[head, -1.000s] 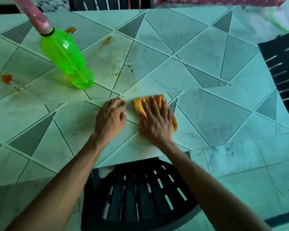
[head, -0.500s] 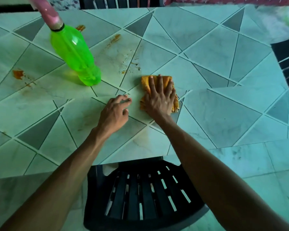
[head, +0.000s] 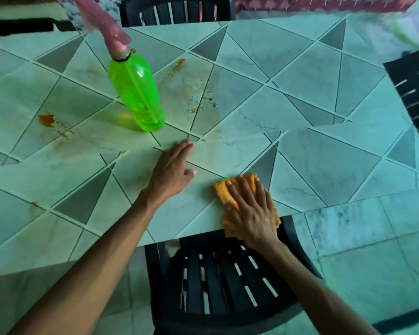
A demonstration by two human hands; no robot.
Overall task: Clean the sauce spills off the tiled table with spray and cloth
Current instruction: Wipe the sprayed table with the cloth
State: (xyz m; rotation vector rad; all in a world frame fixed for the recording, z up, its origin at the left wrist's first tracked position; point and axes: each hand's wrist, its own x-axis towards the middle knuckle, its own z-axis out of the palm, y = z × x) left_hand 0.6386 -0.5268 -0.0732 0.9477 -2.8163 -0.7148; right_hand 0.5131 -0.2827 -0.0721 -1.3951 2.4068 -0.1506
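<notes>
Head view, orange cloth (head: 224, 192) under right hand (head: 253, 213) fingers (flat), table (head: 324, 153) edge

One bottle (head: 137, 93), one cloth (head: 224, 193), three chairs (head: 218, 281)

Two bare forearms (head: 102, 257), bare hands (head: 171, 171)

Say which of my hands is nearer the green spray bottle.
Left. The left hand lies flat just short of the green spray bottle; the right hand presses the cloth at the near table edge.
</notes>
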